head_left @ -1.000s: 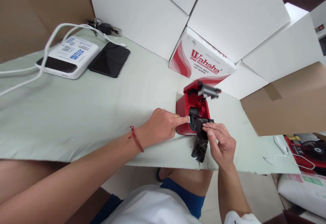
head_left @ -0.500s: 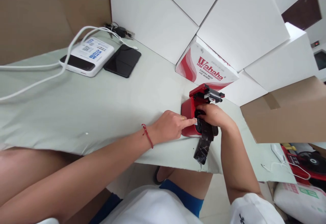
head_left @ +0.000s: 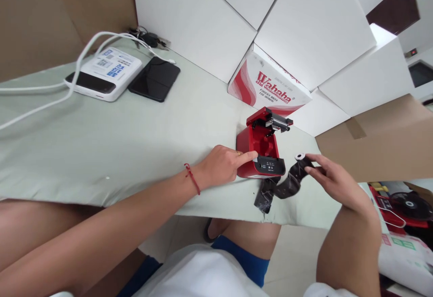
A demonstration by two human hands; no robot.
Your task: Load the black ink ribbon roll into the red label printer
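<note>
A small red printer (head_left: pixel 250 146) stands on the pale green table (head_left: pixel 135 143) with its lid (head_left: pixel 269 117) tipped open toward the back. My left hand (head_left: pixel 221 164) rests against its left front, index finger stretched out and pressing near the front edge, the other fingers curled. My right hand (head_left: pixel 333 180) is to the right of the printer, fingertips pinched on a small roll with a white core (head_left: pixel 300 158). A dark crinkled ribbon (head_left: pixel 279 189) trails from that roll down to the table's front edge.
A red and white Wahaha carton (head_left: pixel 270 89) and several white boxes (head_left: pixel 304 31) stand behind the printer. A brown cardboard box (head_left: pixel 379 139) lies to the right. At back left are a white device (head_left: pixel 103 74), a black phone (head_left: pixel 154 78) and a white cable (head_left: pixel 40 103).
My right hand has come out of the printer's bay and moved right, drawing out the roll and its dark ribbon. My left hand stayed on the printer.
</note>
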